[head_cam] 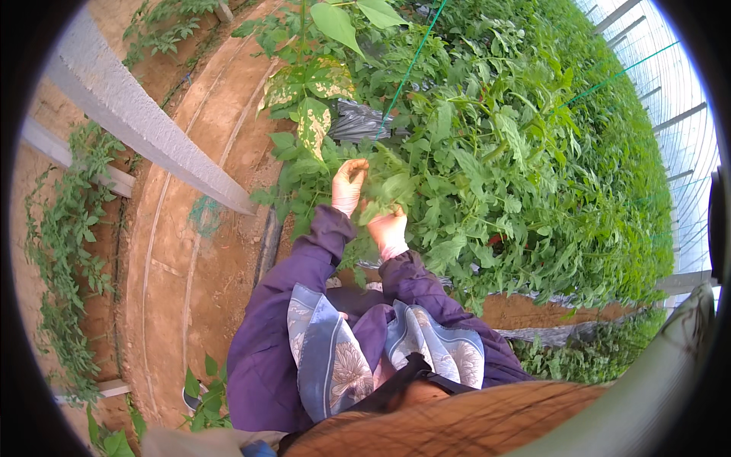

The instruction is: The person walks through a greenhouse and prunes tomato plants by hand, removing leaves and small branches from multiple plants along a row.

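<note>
Leafy tomato plants (pixel 457 171) with green foliage stand before me, a few red spots showing low among the leaves. My left hand (pixel 349 185), in a dirt-stained glove, is raised at the near edge of the foliage with its fingers curled; whether it grips anything cannot be told. Lower and to its right, my right hand (pixel 388 225) is among slightly blurred leaves (pixel 391 185), its fingertips partly covered by them. A green string (pixel 411 65) runs up past the plants, just beyond my hands. A climbing plant with yellow-blotched leaves (pixel 314 120) hangs above my left hand.
A slanting concrete post (pixel 154 128) stands at the left beside a dirt path (pixel 171 274). Green netting or string (pixel 204 216) lies near its base. A black hose (pixel 267 245) runs along the bed. Black plastic film (pixel 360 121) shows between plants. More plants (pixel 68 251) grow far left.
</note>
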Demonstrator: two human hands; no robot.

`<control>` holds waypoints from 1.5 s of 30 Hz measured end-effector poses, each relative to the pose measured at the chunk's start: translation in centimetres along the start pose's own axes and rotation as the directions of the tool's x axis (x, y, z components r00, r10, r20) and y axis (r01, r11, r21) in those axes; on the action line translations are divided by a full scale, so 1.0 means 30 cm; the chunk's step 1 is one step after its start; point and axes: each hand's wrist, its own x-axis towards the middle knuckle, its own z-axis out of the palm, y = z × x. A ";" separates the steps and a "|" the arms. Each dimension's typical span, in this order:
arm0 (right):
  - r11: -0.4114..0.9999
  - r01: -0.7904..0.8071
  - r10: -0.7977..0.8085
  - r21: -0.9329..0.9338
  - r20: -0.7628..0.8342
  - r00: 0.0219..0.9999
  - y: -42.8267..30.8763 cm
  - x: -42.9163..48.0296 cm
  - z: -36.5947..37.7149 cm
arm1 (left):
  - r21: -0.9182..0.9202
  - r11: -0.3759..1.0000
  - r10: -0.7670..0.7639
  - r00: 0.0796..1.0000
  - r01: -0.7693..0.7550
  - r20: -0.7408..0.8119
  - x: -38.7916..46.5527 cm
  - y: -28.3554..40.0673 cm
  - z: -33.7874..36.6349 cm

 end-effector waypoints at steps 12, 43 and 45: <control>0.458 0.346 0.048 -0.819 0.411 0.910 -0.027 -0.061 0.019 | 0.188 0.982 -0.101 0.873 0.011 0.477 -0.020 0.220 -0.083; 0.043 0.182 -0.464 -0.982 0.142 0.874 -0.981 -0.881 -1.131 | 0.043 0.993 0.114 0.844 -0.107 -0.524 -0.070 0.177 -0.170; 0.085 0.108 -0.487 -0.990 0.054 0.872 -1.044 -0.922 -1.188 | 0.113 0.989 0.145 0.771 -0.095 -0.620 -0.102 0.162 -0.198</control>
